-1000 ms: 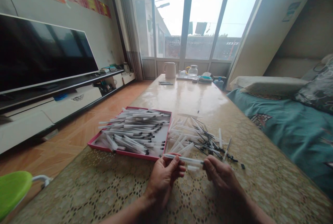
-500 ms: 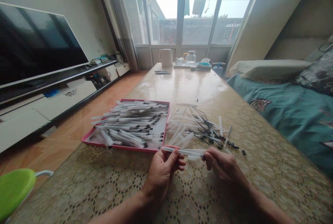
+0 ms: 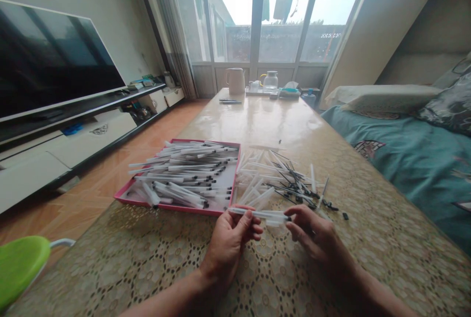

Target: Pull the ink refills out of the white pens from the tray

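My left hand (image 3: 235,228) is closed around slim, whitish translucent pen barrels (image 3: 267,214), pinched between thumb and fingers; how many cannot be made out. A black plug (image 3: 288,219) sits at their right end. Beside that end is my right hand (image 3: 311,231), thumb and index finger parted around the plug. Just beyond the hands lies a loose pile of clear tubes (image 3: 253,192), with thin dark refills (image 3: 290,179) and small black plugs (image 3: 329,205) at its right. At the left, a pink-rimmed tray (image 3: 169,206) holds many white barrels with black ends (image 3: 184,174).
The long table has a patterned cover (image 3: 147,268). At its far end stand a kettle (image 3: 235,81), a glass jug (image 3: 271,81) and a tissue pack (image 3: 290,91). A green stool (image 3: 24,268) is at lower left, a teal-covered sofa (image 3: 397,155) at right.
My right thumb and index finger have spread apart at the barrel's end, uncovering the black plug. My left hand keeps its grip in nearly the same place.
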Motion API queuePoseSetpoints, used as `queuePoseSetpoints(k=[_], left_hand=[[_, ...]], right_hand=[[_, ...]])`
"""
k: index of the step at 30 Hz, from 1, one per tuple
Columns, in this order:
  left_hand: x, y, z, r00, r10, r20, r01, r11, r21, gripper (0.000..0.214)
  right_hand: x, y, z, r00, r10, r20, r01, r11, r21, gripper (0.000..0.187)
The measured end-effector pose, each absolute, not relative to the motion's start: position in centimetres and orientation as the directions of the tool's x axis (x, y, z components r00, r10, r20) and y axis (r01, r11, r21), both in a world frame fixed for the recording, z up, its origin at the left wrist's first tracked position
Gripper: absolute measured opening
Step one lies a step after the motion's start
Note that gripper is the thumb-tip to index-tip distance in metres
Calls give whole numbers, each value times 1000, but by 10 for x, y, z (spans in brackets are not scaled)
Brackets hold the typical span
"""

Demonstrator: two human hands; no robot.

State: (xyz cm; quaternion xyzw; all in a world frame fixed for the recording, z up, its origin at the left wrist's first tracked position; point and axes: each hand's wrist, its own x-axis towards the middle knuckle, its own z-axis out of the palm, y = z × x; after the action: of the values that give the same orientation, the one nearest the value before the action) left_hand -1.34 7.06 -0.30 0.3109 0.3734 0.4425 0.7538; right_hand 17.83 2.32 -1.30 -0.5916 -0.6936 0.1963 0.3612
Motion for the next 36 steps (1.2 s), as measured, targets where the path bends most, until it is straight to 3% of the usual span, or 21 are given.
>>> queuePoseSetpoints(k=[4,7,23,26,32,36], left_hand=[[-13,71,-2,337,897,-285,-437,417,797,25],[-13,71,-1,328,900,-285,-436,413,800,26],[-13,72,-6,320,907,-273,-450,399,799,28],[-13,72,-6,324,907,-269,-448,398,801,27],[-12,73,-4,317,908,-273,-436,395,809,29],[-12,72,-2,300,909,-289,-456,403,793,30]], right_hand=[[177,22,-13,-64,956,287,703,247,-667,28],[178,22,-13,-42,963,266,701,218,-678,21],[180,22,-15,-89,954,285,719,259,-645,28],[179,22,-15,-73,961,266,703,238,-670,22],[181,24,-19,-88,949,302,670,281,-688,28],[182,22,-11,-1,974,226,513,194,-836,19]])
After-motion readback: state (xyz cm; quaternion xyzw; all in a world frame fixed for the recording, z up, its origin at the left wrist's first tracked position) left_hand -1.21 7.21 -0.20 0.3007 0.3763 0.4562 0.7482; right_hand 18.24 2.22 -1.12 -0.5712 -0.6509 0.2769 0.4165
